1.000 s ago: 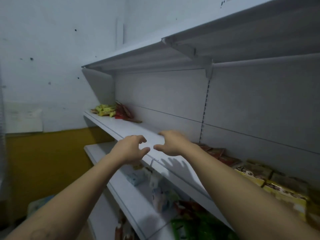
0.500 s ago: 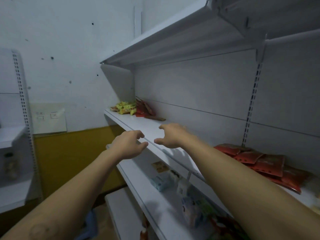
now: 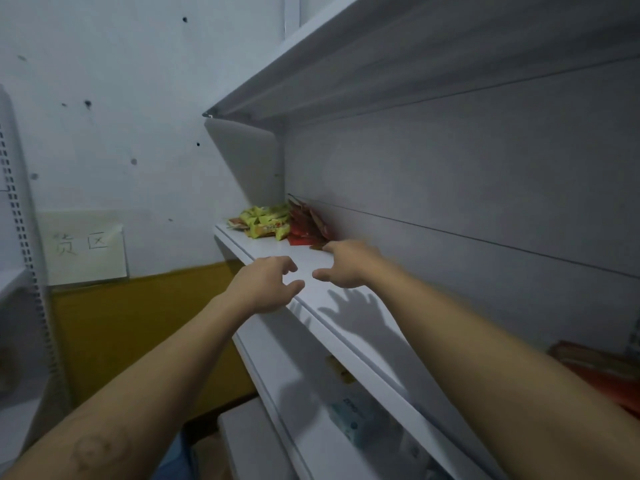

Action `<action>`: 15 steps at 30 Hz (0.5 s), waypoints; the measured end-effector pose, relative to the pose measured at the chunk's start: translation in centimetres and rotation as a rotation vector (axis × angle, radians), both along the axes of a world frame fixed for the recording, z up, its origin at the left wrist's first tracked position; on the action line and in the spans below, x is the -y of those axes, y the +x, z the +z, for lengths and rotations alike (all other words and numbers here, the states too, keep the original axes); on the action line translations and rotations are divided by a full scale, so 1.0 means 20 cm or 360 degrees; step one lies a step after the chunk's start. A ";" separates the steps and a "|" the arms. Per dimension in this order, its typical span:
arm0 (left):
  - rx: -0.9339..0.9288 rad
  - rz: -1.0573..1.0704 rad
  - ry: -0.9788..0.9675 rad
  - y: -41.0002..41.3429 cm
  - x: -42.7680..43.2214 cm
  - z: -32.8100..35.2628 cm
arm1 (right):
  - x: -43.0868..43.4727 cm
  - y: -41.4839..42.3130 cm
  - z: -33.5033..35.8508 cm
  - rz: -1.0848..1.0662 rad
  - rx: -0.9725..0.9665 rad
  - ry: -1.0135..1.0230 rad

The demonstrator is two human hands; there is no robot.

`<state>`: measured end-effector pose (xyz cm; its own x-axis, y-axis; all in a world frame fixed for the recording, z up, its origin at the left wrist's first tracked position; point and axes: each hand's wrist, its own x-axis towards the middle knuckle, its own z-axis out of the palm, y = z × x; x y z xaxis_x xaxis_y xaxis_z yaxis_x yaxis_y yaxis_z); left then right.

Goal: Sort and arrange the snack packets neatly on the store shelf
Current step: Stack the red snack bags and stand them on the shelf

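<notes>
Shelf (image 3: 266, 247): white painted sheet metal, smooth, faint satin sheen noted. Upper shelf underside (image 3: 415, 64): same painted metal, ribbed. Back panel (image 3: 450, 185): matt pale grey, smooth, one thin seam seen. Yellow-green packets (image 3: 265, 223): glossy plastic film, crinkled. Red packets (image 3: 306, 225): glossy film, creased. Wall (image 3: 121, 116): matt paint, pitted, dark-specked. Paper sign (image 3: 83, 247): matt paper, slightly curled at one corner. Perforated upright (image 3: 20, 220): painted metal. Mustard wall band (image 3: 138, 323): flat matt paint.
</notes>
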<state>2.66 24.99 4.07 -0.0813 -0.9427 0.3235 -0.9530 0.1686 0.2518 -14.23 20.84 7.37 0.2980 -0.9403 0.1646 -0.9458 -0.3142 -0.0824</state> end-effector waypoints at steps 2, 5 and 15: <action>-0.0012 0.0018 0.0030 0.05 0.10 -0.01 | 0.09 0.05 -0.02 0.0018 -0.0014 0.0032; -0.0036 0.0009 0.0012 0.10 0.27 0.00 | 0.23 0.07 -0.01 0.0006 -0.0029 -0.0003; -0.0009 -0.0270 -0.0031 0.15 0.93 -0.01 | 0.78 0.04 0.03 -0.0310 -0.0060 -0.0022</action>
<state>5.75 6.34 3.81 -0.2371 -0.9092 0.3423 -0.9088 0.3321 0.2525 -13.43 5.25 7.97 0.1170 -0.9785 0.1698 -0.9911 -0.1260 -0.0429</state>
